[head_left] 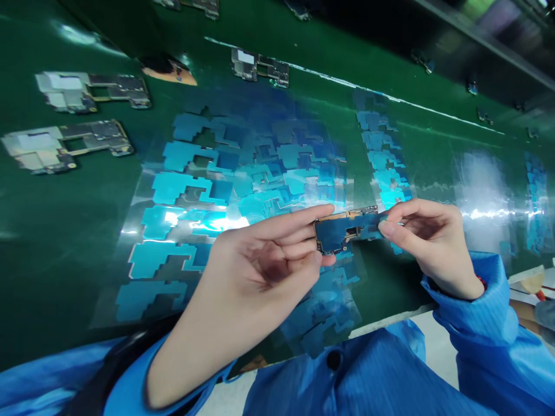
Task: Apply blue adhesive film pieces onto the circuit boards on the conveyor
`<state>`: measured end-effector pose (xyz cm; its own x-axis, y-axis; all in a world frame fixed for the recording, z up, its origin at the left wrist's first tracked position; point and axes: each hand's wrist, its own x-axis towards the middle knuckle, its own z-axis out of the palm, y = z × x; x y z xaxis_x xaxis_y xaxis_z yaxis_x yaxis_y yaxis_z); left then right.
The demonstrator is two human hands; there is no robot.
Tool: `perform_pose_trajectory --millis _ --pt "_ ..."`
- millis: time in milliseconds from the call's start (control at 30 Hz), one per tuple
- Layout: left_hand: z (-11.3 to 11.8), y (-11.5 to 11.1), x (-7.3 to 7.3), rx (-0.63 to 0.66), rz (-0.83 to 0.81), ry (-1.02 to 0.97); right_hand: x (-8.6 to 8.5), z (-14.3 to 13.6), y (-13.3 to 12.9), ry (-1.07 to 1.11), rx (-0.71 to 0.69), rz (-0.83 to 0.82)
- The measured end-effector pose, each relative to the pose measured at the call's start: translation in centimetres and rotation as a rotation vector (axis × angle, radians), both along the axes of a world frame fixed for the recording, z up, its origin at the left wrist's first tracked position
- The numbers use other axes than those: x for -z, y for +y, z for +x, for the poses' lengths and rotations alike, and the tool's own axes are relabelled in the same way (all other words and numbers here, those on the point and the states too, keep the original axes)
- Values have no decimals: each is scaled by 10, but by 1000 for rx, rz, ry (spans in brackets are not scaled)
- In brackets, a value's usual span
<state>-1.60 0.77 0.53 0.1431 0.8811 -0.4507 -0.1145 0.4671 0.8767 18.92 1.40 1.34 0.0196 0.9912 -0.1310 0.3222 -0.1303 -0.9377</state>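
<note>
The person wears a blue garment (373, 375), whose front fills the bottom centre of the frame, creased softly and set with one round, dark button (333, 359). The left sleeve (130, 375), at the lower left, is the same blue, and its wide opening sits loosely around the forearm. A black, blurred band (104, 370) crosses that sleeve; its exact form is unclear. At the right side of the frame, the right sleeve (485, 318) is blue too, bunched into folds, with a loose, rumpled cuff (492, 274). A small bit of red (482, 282) shows at the wrist, just inside the cuff.
</note>
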Motion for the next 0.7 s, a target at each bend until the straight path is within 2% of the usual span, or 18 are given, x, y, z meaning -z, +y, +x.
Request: perform_pose_trajectory --millis 100,333,700 --pt "0 -1 -2 -18 6 15 0 0 -1 9 7 -2" --pt "0 -3 -4 4 56 192 -1 -1 -1 1 8 -3" --pt "2 -3 -4 -29 69 198 -1 -3 -1 -1 11 -5"
